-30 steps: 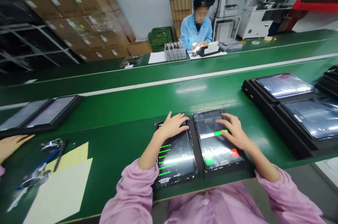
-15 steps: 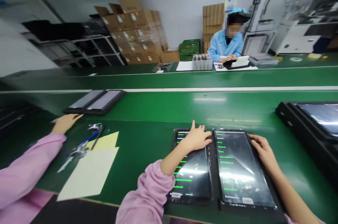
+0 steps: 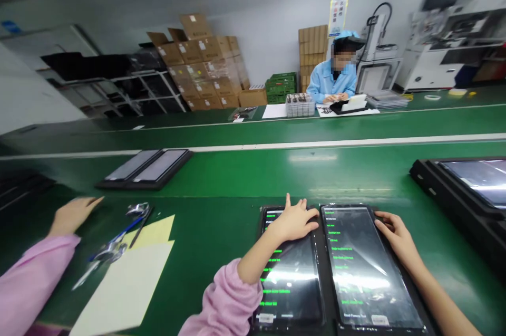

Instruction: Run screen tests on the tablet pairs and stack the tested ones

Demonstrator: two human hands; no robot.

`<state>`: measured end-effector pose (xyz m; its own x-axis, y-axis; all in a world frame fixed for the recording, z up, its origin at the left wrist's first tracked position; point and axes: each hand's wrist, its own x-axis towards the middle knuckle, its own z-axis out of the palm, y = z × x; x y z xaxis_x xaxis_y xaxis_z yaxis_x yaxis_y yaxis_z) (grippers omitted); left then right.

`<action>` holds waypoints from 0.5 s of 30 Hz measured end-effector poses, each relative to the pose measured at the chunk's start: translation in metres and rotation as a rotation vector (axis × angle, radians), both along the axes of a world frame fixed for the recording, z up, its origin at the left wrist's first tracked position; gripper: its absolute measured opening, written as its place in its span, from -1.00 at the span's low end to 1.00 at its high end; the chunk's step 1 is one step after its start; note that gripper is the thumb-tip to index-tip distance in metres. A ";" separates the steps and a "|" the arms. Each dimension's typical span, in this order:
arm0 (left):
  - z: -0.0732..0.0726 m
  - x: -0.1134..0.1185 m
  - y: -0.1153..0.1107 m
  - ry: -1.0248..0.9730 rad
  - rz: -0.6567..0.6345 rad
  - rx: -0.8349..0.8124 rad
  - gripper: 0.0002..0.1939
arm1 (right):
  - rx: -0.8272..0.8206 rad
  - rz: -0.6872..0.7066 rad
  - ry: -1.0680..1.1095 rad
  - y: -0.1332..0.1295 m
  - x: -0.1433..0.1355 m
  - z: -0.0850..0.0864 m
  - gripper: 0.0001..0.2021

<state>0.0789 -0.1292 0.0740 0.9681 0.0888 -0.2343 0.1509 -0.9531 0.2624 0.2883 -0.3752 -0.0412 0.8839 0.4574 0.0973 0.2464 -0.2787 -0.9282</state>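
Two dark tablets lie side by side in front of me in a black tray, their screens lit with lists of green text. Over the upper part of the left tablet is my left hand, fingers spread and reaching toward the gap between the screens. My right hand rests at the upper right edge of the right tablet. Its fingers lie loosely along the border, with the fingertips partly hidden. Glare crosses both screens.
At left, a co-worker's hand in a pink sleeve is near scissors-like tools and paper sheets. Another tray of tablets lies beyond, and stacked black trays stand right. A person in blue sits across the bench.
The co-worker's hand at left has drawn back from the far tablet tray, toward the left. My view has tilted slightly upward; both my hands keep their places on the tablets.
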 end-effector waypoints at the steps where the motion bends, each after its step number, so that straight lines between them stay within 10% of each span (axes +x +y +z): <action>1: 0.000 -0.001 0.000 0.003 0.001 -0.009 -0.60 | 0.011 -0.003 0.009 0.001 0.000 0.000 -0.53; 15: 0.008 0.003 -0.001 0.152 0.050 0.043 -0.53 | 0.093 0.019 -0.052 0.011 -0.008 0.000 -0.75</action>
